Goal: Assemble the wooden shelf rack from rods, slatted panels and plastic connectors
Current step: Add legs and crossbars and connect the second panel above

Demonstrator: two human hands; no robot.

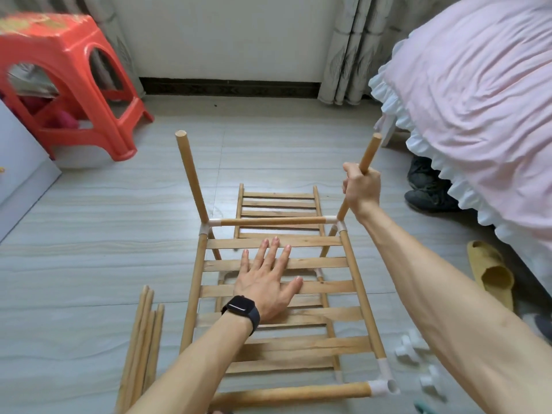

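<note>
Meanwhile, the left hand, fingers splayed flat, steadied the slatted wooden panel while the right hand clenched the upright wooden rod, seemingly seating it into the white plastic corner connector; firm downward pressure seemed needed next.

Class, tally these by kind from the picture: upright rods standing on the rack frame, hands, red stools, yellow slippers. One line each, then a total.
Upright rods: 2
Hands: 2 (left hand, right hand)
Red stool: 1
Yellow slipper: 1
Total: 6
</note>
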